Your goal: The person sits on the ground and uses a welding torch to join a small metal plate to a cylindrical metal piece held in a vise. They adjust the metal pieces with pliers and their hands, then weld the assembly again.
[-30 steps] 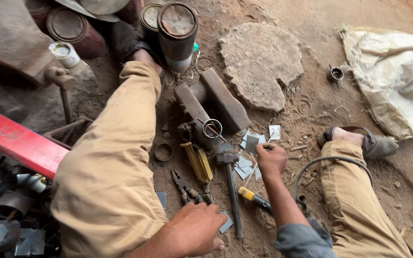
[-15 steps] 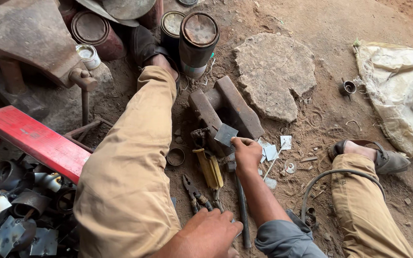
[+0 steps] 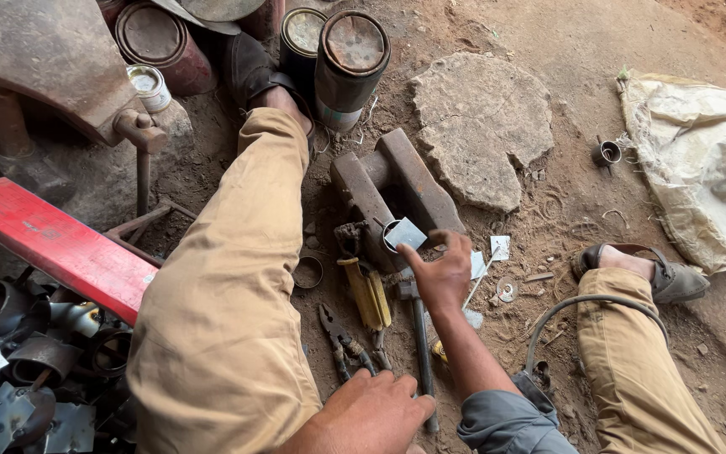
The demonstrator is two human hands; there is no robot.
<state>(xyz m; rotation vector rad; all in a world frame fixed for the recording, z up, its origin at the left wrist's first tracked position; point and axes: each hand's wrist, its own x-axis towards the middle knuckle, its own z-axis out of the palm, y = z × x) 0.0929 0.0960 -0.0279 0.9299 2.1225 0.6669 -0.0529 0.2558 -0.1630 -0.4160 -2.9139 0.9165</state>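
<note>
My right hand (image 3: 443, 271) pinches a small square piece of sheet metal (image 3: 406, 233) with a wire ring on it, held against the rusty iron block (image 3: 413, 181) lying on the dirt between my legs. My left hand (image 3: 373, 412) rests low down by my left thigh, fingers loosely spread and holding nothing, close to the end of a hammer's handle (image 3: 422, 353). Beside the hammer lie a yellow-handled tool (image 3: 367, 294) and a pair of pliers (image 3: 342, 340). More cut metal pieces (image 3: 500, 246) and a washer (image 3: 507, 290) lie just right of my right hand.
A flat stone (image 3: 476, 126) lies beyond the block, with two rusty cans (image 3: 350, 59) by my left foot. A red bar (image 3: 52, 244) and scrap metal (image 3: 10, 378) fill the left. A pale sack (image 3: 707, 168) lies at right; a cable (image 3: 581, 307) loops over my right leg.
My right hand has moved up and to the left, from the loose pieces on the ground to the iron block, with the metal piece in it. My left hand has stayed put.
</note>
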